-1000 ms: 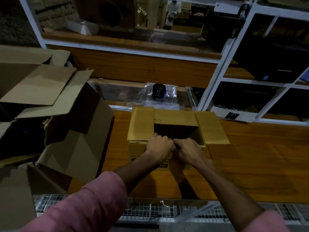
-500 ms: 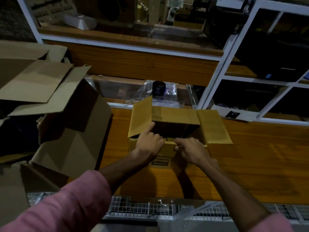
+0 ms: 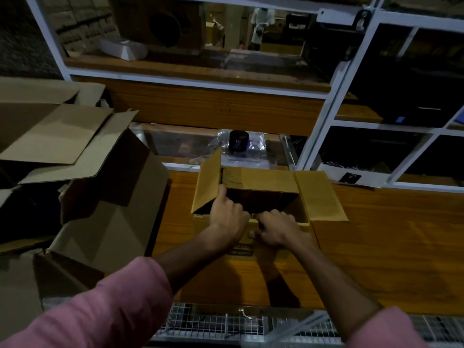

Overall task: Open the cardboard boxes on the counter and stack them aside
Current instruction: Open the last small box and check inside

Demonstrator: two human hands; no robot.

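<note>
While the small brown cardboard box (image 3: 253, 194) sits toward the left end of the orange-brown wooden table (image 3: 391, 247), near its far edge, its top stands open: the left flap (image 3: 207, 182) is tilted upward, the right flap (image 3: 320, 197) lies folded outward, the far flap (image 3: 261, 178) lies back.

Left hand (image 3: 227, 217): at the box's near-left corner, thumb raised against the underside of the left flap, fingers (image 3: 238, 209) curled over the near rim and into the opening.

Right hand (image 3: 277, 228): just beside the left, fingers curled together over the near rim, thumb against the outer front wall, gripping that edge.

Both forearms emerge from pink sleeves (image 3: 108, 307).

Left of the table: a pile of larger, opened plain cardboard boxes (image 3: 82, 177), flaps splayed, one leaning against the table's left edge.

Beyond the far edge: a black cylindrical jar (image 3: 238, 141) resting on clear crinkled plastic wrap (image 3: 253, 146).

Behind and right: white metal-framed shelving (image 3: 324, 104) with dark compartments.

Below the near edge: wire mesh (image 3: 218, 322).
</note>
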